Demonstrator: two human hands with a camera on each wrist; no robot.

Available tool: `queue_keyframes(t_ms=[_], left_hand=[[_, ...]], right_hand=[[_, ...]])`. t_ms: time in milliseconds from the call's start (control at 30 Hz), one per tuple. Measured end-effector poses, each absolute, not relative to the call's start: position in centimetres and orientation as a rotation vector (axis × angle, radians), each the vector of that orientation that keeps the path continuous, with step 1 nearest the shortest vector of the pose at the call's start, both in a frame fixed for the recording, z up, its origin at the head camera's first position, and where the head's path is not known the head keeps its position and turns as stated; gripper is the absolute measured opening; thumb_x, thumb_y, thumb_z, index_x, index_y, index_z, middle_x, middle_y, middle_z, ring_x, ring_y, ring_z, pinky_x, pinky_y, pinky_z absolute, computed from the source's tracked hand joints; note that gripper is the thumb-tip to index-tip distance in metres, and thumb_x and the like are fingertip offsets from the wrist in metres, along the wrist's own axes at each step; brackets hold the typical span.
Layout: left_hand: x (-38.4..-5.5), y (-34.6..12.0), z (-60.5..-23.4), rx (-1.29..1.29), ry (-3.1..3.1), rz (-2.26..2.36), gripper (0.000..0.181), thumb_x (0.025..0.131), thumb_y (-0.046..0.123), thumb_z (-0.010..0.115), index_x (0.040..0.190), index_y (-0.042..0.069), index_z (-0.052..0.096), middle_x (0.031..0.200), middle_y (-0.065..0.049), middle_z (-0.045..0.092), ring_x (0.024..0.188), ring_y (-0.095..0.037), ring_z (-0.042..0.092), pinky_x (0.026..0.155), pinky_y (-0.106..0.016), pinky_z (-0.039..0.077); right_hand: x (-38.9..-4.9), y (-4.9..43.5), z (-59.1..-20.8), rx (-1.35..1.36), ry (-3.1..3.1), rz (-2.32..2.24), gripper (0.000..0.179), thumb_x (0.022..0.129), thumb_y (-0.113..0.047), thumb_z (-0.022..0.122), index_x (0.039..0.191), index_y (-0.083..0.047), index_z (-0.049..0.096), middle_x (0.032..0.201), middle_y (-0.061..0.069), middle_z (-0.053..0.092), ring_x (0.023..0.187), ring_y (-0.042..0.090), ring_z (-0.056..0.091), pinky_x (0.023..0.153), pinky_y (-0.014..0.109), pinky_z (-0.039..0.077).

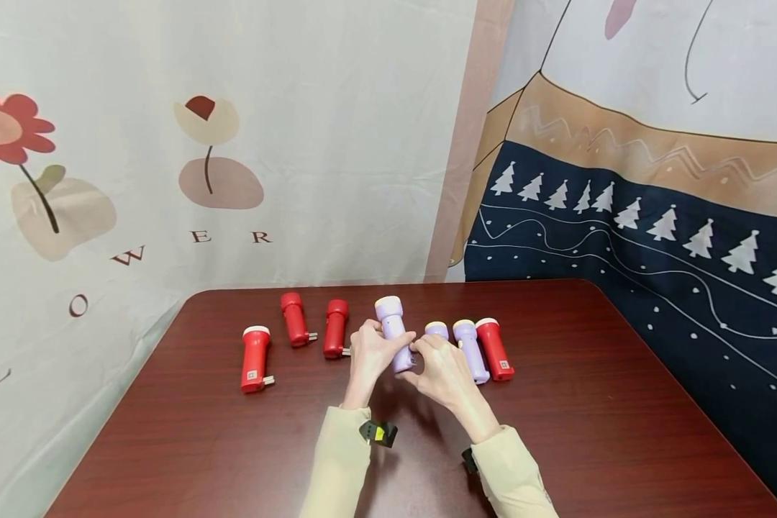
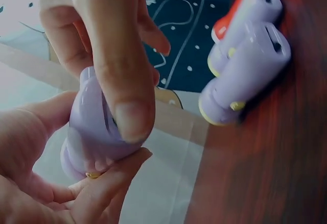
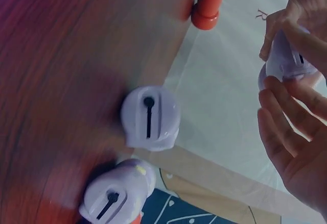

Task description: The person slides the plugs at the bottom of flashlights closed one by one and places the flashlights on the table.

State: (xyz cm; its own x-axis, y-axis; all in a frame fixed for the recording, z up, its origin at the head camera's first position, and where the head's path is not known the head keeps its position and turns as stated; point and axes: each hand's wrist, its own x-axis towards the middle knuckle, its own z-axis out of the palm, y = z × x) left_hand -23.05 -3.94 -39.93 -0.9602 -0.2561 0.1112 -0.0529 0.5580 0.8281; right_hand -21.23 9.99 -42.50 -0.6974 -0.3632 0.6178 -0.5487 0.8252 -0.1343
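Observation:
A light purple flashlight (image 1: 390, 324) is held above the table, its wide head turned toward the wall. My left hand (image 1: 372, 356) grips its body between thumb and fingers. At the lower end, my right hand (image 1: 447, 370) pinches the tail, and in the left wrist view the right thumb (image 2: 132, 117) presses beside a dark slot there. Two more purple flashlights, a nearer one (image 3: 150, 118) and one behind it (image 3: 115, 196), stand on their heads past my right hand. Each shows a narrow slot in its tail. My right hand partly covers one in the head view.
On the left stand three red flashlights, one with a white rim (image 1: 255, 360) and two all red (image 1: 294, 320) (image 1: 335, 331), their metal prongs sticking out sideways. Another red flashlight (image 1: 495, 351) is right of the purple ones. The brown table (image 1: 589, 432) ends at patterned curtains.

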Motion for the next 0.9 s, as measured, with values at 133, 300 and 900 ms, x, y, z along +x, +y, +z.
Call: queue_keyframes(t_ms=[133,300,900], left_hand=[[-23.6,-4.0,-40.4,0.237,-2.591,-1.316,0.052,0.067,0.043,0.081,0.088,0.0,0.061,0.078,-0.014,0.067,0.072,-0.026,0.06,0.058,-0.03,0.043],[-24.2,-3.7,-41.5,0.208,-2.636,-1.213,0.051,0.065,0.045,0.08,0.084,0.003,0.057,0.072,-0.011,0.063,0.065,-0.026,0.06,0.053,-0.031,0.041],[-25.2,-1.1,-43.9,0.174,-2.854,-1.114,0.061,0.066,0.04,0.083,0.097,-0.006,0.058,0.082,-0.018,0.063,0.08,-0.038,0.066,0.067,-0.043,0.052]], right_hand=[[-21.5,10.2,-42.9,0.678,-2.475,0.395,0.056,0.06,-0.047,0.086,0.098,-0.012,0.066,0.09,-0.001,0.068,0.082,0.012,0.062,0.07,0.026,0.054],[-21.9,10.7,-43.4,0.63,-2.598,0.383,0.055,0.066,-0.039,0.084,0.108,-0.007,0.066,0.104,0.008,0.067,0.096,0.023,0.063,0.081,0.035,0.054],[-22.5,12.9,-44.6,0.475,-2.701,0.334,0.037,0.065,-0.019,0.085,0.092,0.0,0.068,0.097,0.014,0.061,0.086,0.032,0.061,0.076,0.041,0.054]])
